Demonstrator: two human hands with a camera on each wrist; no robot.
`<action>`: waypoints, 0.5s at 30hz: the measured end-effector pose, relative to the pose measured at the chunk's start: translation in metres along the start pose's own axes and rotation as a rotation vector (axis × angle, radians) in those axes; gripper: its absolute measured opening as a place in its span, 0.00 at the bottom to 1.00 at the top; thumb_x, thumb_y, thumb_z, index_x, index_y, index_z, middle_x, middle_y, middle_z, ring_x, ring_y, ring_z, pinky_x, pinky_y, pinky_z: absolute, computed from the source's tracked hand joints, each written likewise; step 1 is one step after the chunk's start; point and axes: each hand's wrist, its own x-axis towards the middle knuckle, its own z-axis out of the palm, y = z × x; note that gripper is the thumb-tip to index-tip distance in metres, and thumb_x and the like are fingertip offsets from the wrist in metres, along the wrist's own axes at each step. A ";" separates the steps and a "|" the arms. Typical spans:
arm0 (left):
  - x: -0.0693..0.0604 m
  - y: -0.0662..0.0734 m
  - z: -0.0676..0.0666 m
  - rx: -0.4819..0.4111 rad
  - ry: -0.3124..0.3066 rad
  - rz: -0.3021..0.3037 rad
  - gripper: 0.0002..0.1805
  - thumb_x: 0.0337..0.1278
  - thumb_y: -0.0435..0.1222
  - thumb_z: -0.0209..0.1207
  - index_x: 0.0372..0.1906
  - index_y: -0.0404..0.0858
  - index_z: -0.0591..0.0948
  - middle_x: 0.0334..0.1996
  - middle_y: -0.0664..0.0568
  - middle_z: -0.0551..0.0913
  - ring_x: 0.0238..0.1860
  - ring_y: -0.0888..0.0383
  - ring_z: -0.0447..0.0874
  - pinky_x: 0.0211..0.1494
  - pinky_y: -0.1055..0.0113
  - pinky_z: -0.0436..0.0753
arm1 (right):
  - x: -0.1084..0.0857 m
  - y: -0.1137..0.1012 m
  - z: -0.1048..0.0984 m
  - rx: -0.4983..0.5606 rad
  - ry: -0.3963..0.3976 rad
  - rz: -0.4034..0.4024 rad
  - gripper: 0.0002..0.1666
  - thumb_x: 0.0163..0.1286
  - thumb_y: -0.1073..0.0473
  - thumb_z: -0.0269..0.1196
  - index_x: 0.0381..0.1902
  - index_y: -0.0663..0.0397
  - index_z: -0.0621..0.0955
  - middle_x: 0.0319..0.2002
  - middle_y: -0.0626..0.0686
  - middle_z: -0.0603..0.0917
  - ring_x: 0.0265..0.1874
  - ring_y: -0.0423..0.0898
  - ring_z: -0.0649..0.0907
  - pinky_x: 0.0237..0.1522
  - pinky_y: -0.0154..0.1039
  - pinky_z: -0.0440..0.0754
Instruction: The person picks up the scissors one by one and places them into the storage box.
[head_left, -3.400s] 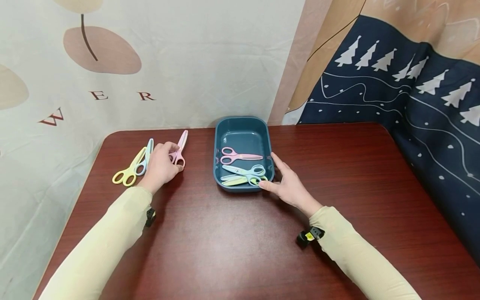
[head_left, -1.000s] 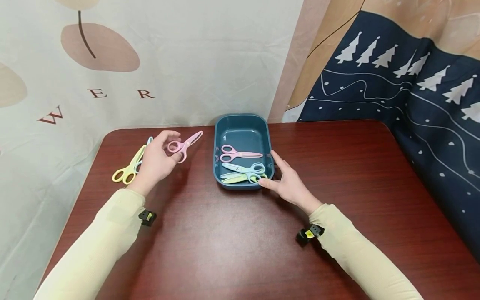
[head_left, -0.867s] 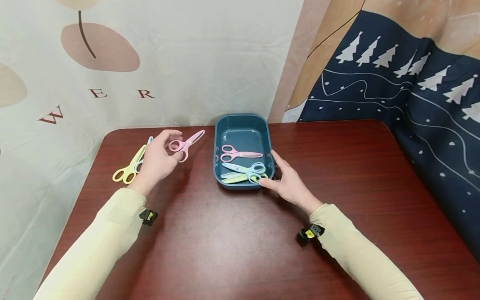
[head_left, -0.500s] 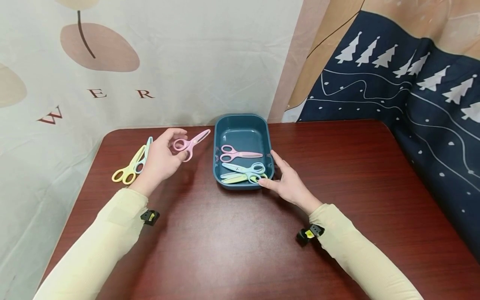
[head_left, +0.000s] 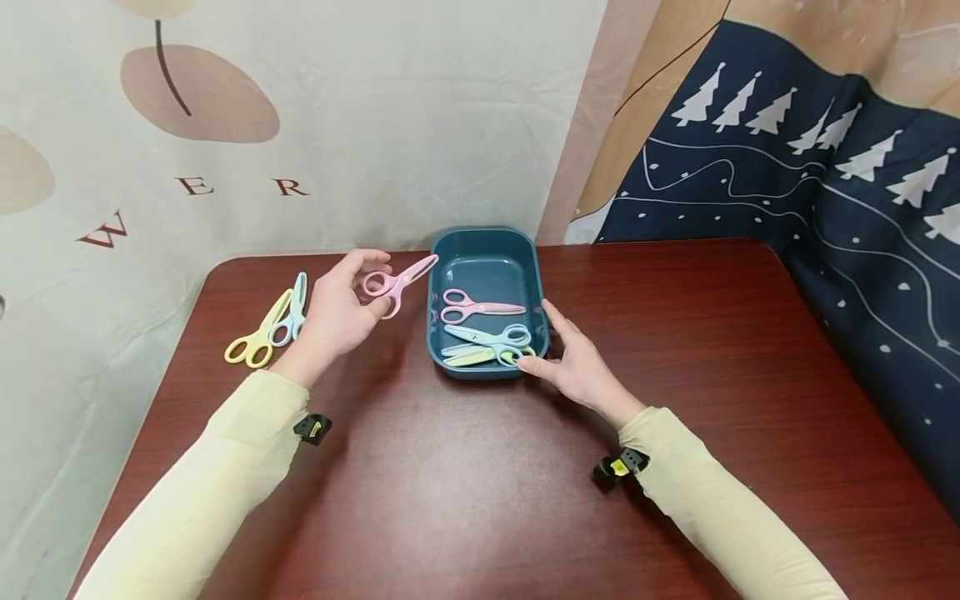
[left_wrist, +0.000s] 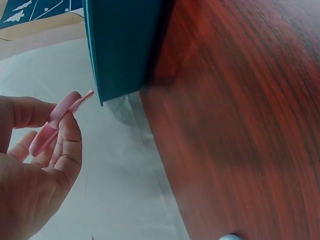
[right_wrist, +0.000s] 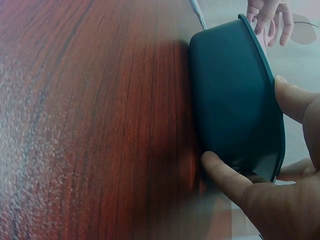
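In the head view my left hand pinches pink scissors between thumb and fingers. They are held up left of a dark teal plastic tray, the blade tips at its left rim. The left wrist view shows these pink scissors edge-on beside the tray wall. My right hand holds the tray's near right corner, thumb at the rim and fingers along the outer side. Inside the tray lie pink scissors, light blue scissors and partly covered green-yellow scissors.
Yellow scissors and light blue scissors lie close together on the left of the reddish-brown table. Behind the table's far edge hangs a pale printed cloth; a navy cloth with white trees hangs at the right.
My left hand has taken the pink scissors up from the table and carried them rightward to the tray's left rim. The light blue scissors at left show fully again. My right hand has stayed put.
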 end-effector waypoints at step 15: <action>0.009 0.013 0.007 -0.043 -0.040 0.021 0.29 0.58 0.21 0.65 0.65 0.35 0.75 0.55 0.39 0.84 0.48 0.46 0.82 0.48 0.60 0.78 | 0.000 0.001 0.000 0.010 -0.001 0.000 0.59 0.66 0.57 0.74 0.84 0.52 0.51 0.72 0.65 0.67 0.64 0.60 0.78 0.57 0.51 0.84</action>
